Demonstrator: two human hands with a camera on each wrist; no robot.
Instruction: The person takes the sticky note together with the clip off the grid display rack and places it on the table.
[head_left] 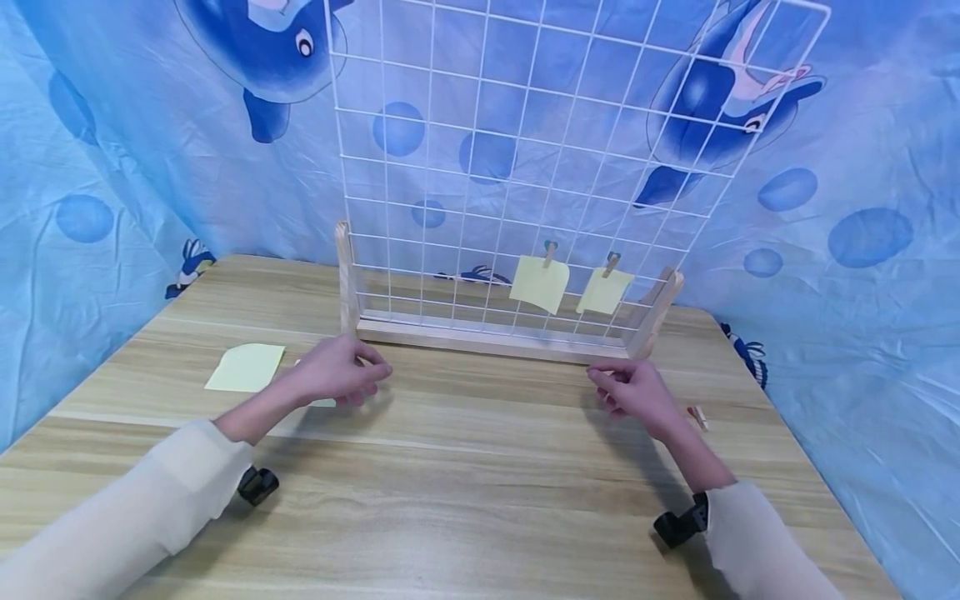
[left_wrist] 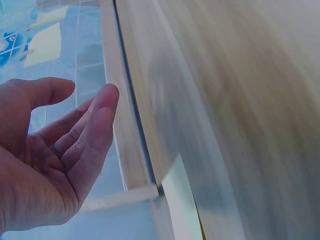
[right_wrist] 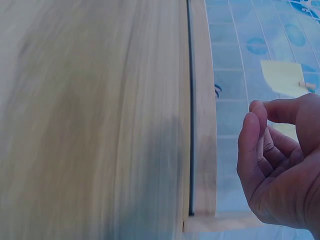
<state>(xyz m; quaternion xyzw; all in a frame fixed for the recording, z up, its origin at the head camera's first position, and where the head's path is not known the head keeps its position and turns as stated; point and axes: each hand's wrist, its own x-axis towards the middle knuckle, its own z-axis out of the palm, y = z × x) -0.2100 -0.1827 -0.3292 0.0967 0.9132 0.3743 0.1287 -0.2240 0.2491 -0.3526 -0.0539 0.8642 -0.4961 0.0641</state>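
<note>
My left hand (head_left: 341, 368) hovers over the table near the left foot of a white wire grid rack, its fingers loosely bent and holding nothing. Partly hidden beneath it lies a pale yellow sticky note (left_wrist: 181, 202). Another sticky note (head_left: 246, 368) rests flat farther left. Near the rack's right end, my right hand (head_left: 633, 392) is held above the table, thumb close to the fingertips, with no held thing visible. On the grid (head_left: 465, 187) hang two yellow notes, the left one (head_left: 538, 283) and the right one (head_left: 602, 291), each under a small wooden clothespin (head_left: 550, 254).
A small red and pale clip (head_left: 698, 417) lies on the table (head_left: 450, 500), right of my right hand. The rack's wooden base (head_left: 487, 337) runs along the back of the table. A blue dolphin-print curtain (head_left: 187, 150) hangs behind and at both sides.
</note>
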